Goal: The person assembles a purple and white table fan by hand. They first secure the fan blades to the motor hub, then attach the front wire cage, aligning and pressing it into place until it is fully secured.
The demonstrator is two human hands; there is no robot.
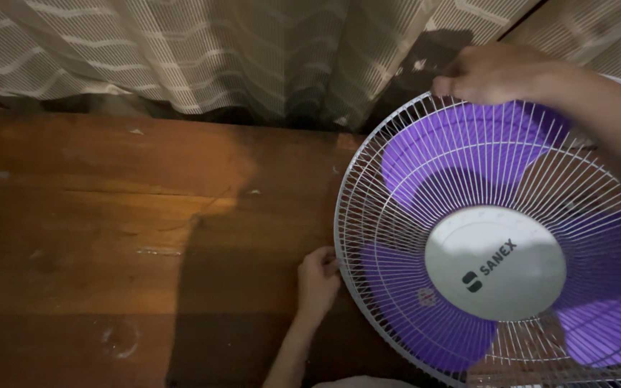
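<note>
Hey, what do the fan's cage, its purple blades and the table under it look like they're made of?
Fan cage: probably metal wire with a white or light grey coating, judging by the thin, evenly spaced spokes. The left hand and right hand grip its rim. Purple blades: likely plastic, smooth and slightly translucent. Table: wood, brown with visible grain, scuffed.

Left side of the wooden table (95,215) is wide open; the fan guard (368,179) hogs the right, curtain (217,57) walls the far edge.
</note>
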